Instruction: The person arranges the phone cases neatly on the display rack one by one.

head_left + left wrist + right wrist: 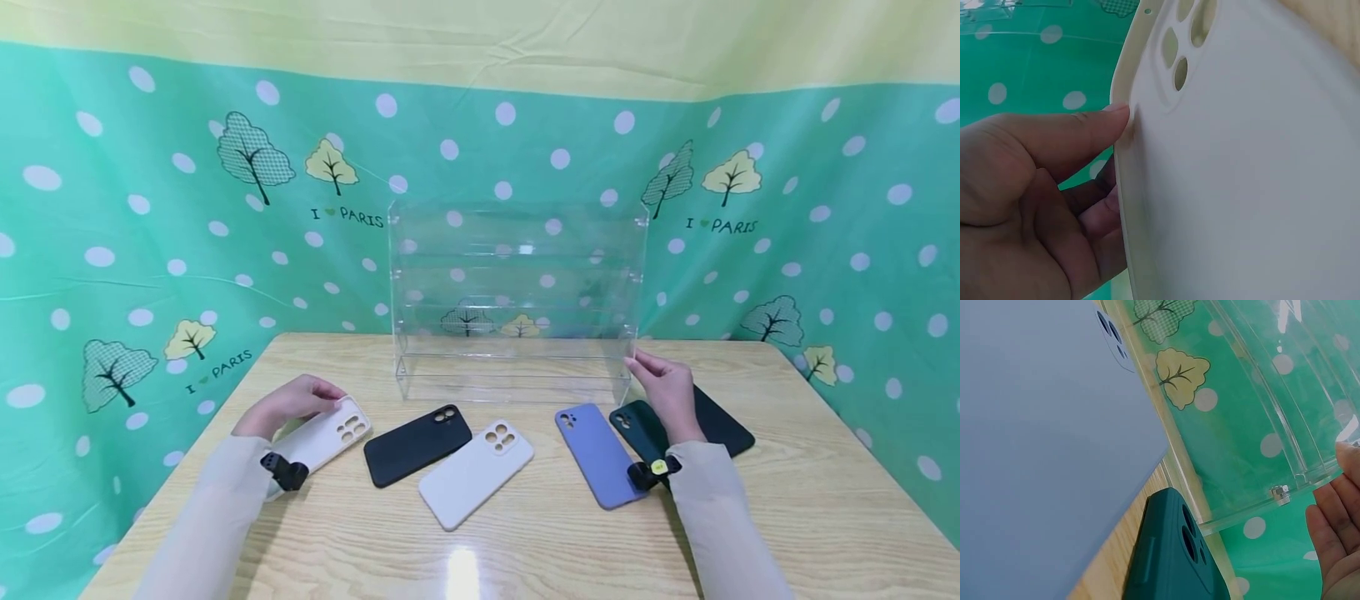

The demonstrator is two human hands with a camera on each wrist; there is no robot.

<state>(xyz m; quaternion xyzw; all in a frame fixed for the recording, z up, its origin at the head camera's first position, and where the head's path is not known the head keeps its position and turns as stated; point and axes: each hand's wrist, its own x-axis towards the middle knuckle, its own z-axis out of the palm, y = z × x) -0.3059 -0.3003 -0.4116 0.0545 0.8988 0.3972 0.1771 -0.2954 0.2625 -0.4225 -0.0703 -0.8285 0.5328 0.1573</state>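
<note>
My left hand [291, 402] pinches the long edge of a white phone case [324, 437], thumb on one side and fingers on the other. In the left wrist view its thumb presses the rim just below the camera holes of the case [1247, 181]. A clear acrylic tiered rack [510, 367] stands at the back of the table. My right hand [670, 393] grips the right side panel of this rack low down; the right wrist view has the thumb at the panel's edge and the fingers behind it.
Between the hands lie a black phone case [416, 447], an off-white one [474, 477] and a lavender one [600, 458]. A dark green case [639, 423] and another black one [722, 423] lie under and beside the right forearm. A dotted cloth [300, 275] hangs behind.
</note>
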